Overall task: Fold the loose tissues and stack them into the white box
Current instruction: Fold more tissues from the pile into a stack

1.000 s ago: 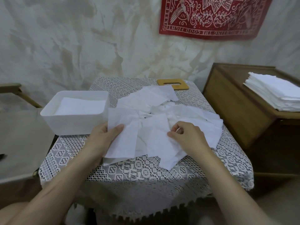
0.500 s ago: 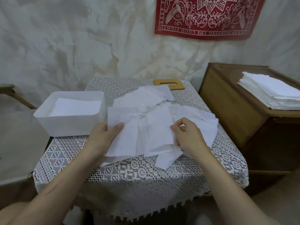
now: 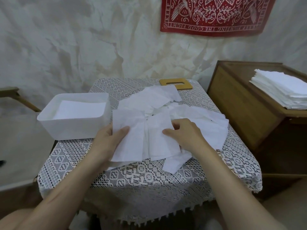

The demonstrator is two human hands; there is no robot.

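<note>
the left hand (image 3: 108, 140) pinches the near-left edge of a thin, soft white paper square, the left tissue sheet (image 3: 131, 145); its thumb lies on top and its fingers are hidden underneath. the right hand (image 3: 186, 135) sits just beside it with fingers curled and the thumb on top of a narrower white paper piece, the middle tissue sheet (image 3: 159, 138), and appears to pinch that sheet's right edge. the two hands are near each other but not touching. both sheets overlap and belong to a crumpled pile of loose white tissues (image 3: 199, 117) spread across the middle of a small table under a white lace cloth (image 3: 141, 178). the open white plastic box (image 3: 74, 130) stands at the table's left edge, just beside the left hand, with a flat white layer of folded tissues (image 3: 81, 109) already inside. a flat tan wooden lid with a slot (image 3: 176, 83) lies at the far edge behind the pile. to the right stands a brown wooden cabinet (image 3: 240, 103) bearing a neat stack of white tissues (image 3: 282, 92), and a red patterned cloth (image 3: 216, 14) hangs on the wall. the tissue looks nearly weightless, limp and easy to tear or drag along with its neighbours, so it is best taken lightly at two corners or opposite edges and lifted free of the pile before creasing.
</note>
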